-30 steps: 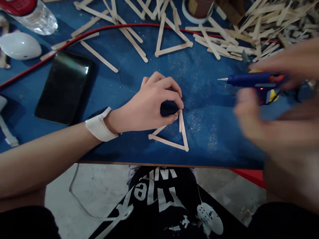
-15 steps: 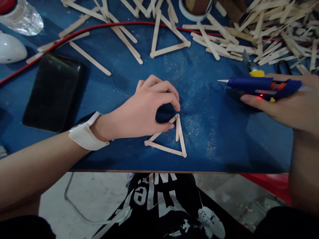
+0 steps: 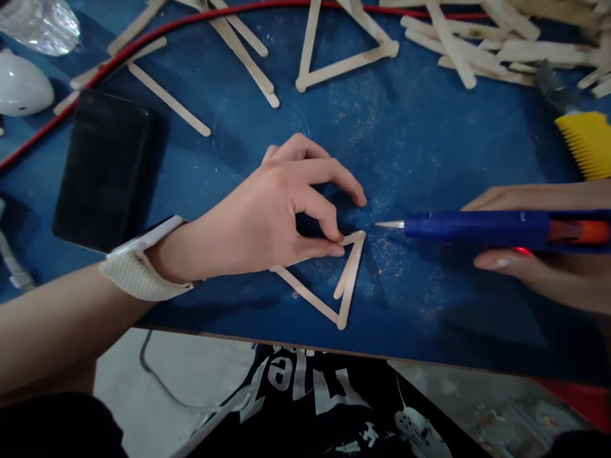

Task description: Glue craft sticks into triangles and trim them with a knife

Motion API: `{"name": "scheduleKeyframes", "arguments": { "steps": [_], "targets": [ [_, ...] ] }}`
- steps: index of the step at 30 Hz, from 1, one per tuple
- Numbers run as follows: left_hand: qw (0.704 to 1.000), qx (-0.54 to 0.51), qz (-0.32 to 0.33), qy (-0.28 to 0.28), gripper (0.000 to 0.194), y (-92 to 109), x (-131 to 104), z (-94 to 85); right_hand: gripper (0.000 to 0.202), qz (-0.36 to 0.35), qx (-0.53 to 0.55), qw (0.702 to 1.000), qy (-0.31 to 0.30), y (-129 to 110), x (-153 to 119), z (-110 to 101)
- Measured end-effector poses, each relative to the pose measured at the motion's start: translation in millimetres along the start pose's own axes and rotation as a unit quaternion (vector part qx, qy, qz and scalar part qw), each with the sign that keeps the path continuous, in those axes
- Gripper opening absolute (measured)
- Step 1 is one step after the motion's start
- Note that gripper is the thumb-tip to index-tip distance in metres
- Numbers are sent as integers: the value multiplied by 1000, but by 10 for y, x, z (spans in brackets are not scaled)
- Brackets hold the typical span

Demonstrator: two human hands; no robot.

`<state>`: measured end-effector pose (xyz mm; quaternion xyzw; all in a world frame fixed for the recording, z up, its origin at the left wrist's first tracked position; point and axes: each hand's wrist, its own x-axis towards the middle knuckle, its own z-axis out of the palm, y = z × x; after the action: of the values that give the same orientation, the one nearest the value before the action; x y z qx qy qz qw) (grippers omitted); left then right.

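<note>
Near the table's front edge lies a triangle of popsicle sticks (image 3: pixel 309 298), with one more stick (image 3: pixel 344 280) angled inside from its top corner. My left hand (image 3: pixel 286 210) pinches the triangle's upper left side between thumb and index finger, close to that corner; the other fingers curve above the table. My right hand (image 3: pixel 534 273) is closed around a blue hot glue gun (image 3: pixel 477 228), whose red light glows. The gun's metal nozzle (image 3: pixel 390 224) points left, a short way right of the triangle's top corner and apart from it.
A black box-like device (image 3: pixel 105 172) lies to the left. Behind, a red cable (image 3: pixel 186 24) crosses the table near another stick triangle (image 3: pixel 346 67) and loose sticks (image 3: pixel 169 98). A stick pile (image 3: pixel 520 51) and a yellow comb-edged tool (image 3: pixel 589 143) are at the right.
My left thumb and index finger have closed on the triangle, which has turned and shifted slightly. My right hand has brought the glue gun left and nearer. The view has shifted as well.
</note>
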<state>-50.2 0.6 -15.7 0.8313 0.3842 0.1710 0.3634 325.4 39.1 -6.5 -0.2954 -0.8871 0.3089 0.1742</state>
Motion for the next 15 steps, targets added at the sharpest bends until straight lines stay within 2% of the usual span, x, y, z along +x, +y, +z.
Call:
{"name": "scheduleKeyframes", "arguments": {
  "steps": [5, 10, 15],
  "targets": [
    [1000, 22, 7, 3, 15, 14, -16, -33, 35, 12, -5, 1000, 14, -113, -115, 102],
    [1000, 26, 7, -9, 20, -1, -29, -45, 42, 8, -20, 999, 38, -173, -83, 164],
    [1000, 24, 6, 5, 19, 2, -3, -7, 45, 11, -23, 999, 44, -217, -67, 232]
  ]
}}
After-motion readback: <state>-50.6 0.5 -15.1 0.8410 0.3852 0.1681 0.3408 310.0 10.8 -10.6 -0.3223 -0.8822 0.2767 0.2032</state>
